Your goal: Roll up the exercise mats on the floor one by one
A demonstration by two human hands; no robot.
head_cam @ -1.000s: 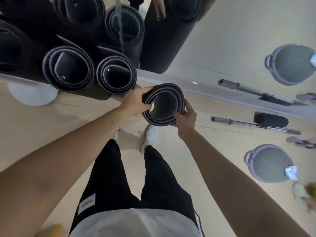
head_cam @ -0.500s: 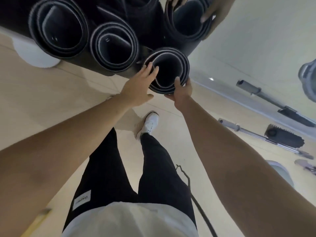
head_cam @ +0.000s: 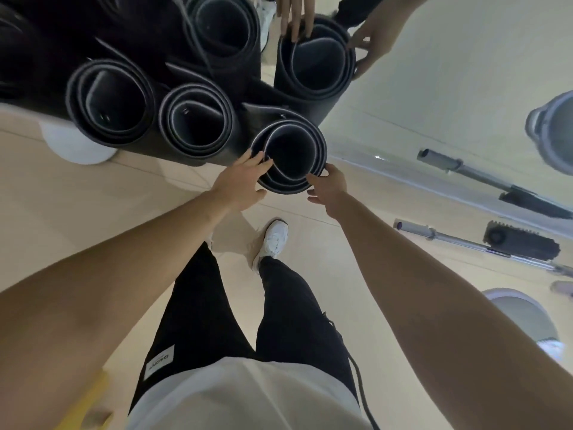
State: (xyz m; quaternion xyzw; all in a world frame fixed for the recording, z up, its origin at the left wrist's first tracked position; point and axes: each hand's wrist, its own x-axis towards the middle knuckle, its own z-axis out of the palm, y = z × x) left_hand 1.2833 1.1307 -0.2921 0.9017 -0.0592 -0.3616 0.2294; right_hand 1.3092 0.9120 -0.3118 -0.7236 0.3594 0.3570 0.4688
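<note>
A black rolled exercise mat (head_cam: 319, 144) stands on end in front of me, pressed against a cluster of other upright rolled mats (head_cam: 195, 125). My left hand (head_cam: 238, 184) lies on the near left of its top rim with the fingers stretched out and apart. My right hand (head_cam: 330, 184) touches the near right of the rim with loose, spread fingers. Neither hand wraps around the roll. Another person's hands (head_cam: 372, 48) hold a further rolled mat (head_cam: 316, 60) just behind it.
My legs and white shoe (head_cam: 274, 238) are below the roll on the pale floor. A barbell (head_cam: 465, 243) lies at the right along a mirrored wall. A grey dome (head_cam: 524, 315) sits on the floor at the right. A white round base (head_cam: 74, 144) shows at the left.
The roll went from held up in both hands to standing beside the other rolls. My fingers have loosened from a grip to a light touch on its rim.
</note>
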